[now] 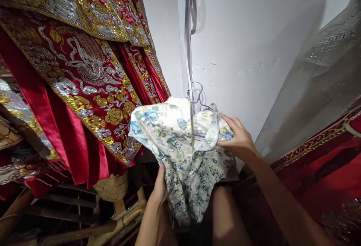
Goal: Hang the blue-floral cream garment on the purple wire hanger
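White floral garment (180,159) — between both hands (160,187) (239,137)

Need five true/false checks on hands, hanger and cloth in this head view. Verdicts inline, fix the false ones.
1. The right hand holds the floral garment. True.
2. A hanger shows at the garment's top. True.
3. The hanger is green. False: it is purple.
4. Red embroidered cloth hangs on the picture's left. True.
5. The left hand grips the hanger. False: it is at the garment's lower side.
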Tool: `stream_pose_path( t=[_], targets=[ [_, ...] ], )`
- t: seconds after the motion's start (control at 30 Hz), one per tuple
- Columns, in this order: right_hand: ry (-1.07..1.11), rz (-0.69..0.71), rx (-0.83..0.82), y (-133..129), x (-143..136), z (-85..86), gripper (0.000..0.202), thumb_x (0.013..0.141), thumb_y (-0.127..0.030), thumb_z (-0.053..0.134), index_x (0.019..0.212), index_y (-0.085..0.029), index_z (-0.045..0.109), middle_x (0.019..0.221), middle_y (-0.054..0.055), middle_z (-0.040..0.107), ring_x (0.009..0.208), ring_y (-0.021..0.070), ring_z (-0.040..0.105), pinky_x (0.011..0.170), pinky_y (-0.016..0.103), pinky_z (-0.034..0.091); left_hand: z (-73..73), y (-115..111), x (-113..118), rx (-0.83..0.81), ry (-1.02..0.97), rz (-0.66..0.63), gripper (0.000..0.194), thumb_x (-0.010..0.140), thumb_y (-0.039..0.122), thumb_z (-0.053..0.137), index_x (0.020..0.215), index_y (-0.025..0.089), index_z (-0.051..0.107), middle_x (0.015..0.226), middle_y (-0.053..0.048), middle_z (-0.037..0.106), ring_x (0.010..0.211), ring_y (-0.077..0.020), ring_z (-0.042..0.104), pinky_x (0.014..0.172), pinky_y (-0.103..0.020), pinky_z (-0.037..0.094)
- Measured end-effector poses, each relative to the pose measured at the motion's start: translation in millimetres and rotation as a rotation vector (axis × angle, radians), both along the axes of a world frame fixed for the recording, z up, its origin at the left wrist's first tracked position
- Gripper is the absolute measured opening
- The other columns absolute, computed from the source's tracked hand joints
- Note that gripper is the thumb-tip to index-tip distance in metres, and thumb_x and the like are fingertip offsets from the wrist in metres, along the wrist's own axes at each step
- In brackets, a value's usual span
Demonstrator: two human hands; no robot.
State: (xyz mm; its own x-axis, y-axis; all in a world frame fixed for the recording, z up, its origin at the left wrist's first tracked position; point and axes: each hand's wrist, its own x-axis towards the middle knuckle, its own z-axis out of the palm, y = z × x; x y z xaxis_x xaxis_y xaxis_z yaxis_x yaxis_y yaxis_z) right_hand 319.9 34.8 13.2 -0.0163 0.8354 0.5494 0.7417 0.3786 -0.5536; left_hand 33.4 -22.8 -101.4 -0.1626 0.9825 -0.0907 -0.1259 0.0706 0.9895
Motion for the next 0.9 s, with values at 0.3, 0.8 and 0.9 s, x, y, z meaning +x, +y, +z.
stream_pose_path(
  t=[0.3,0.8,0.9],
  targets=[
    [0.02,-0.106,0.155,-23,-14,-59.1,0.056,0.085,-0.039,0.063,0.14,-0.029,0.055,0.15,0.011,0.05,0.137,0.04,0.043,0.111,0.059,0.033,-26.5,-34,35,-0.115,-0.226,0.001,0.079,0.065,0.047,0.087,0.136,0.023,0.059,0.132,-0.014,0.068,0.132,-0.0332,0.057,0.115,-0.046,0.041],
    [0.582,0.413,-0.503,-85,-81,-142.6,0.044,0.089,-0.056,0.06,0.068,-0.019,0.055,0.062,-0.002,0.054,0.063,0.0146,0.049,0.058,0.024,0.039,-30.8,-50,58,-0.114,-0.28,-0.021,0.07,0.065,0.038,0.089,0.128,0.017,0.067,0.123,-0.014,0.072,0.122,-0.0335,0.063,0.114,-0.046,0.041],
    [0.542,0.408,-0.503,-85,-73,-144.4,0.046,0.092,-0.056,0.057,0.064,-0.019,0.055,0.057,-0.002,0.052,0.058,0.013,0.047,0.056,0.023,0.037,-28.7,-55,58,-0.155,-0.33,0.012,0.073,0.062,0.037,0.091,0.128,0.016,0.067,0.121,-0.015,0.072,0.119,-0.034,0.065,0.111,-0.046,0.044]
  ],
)
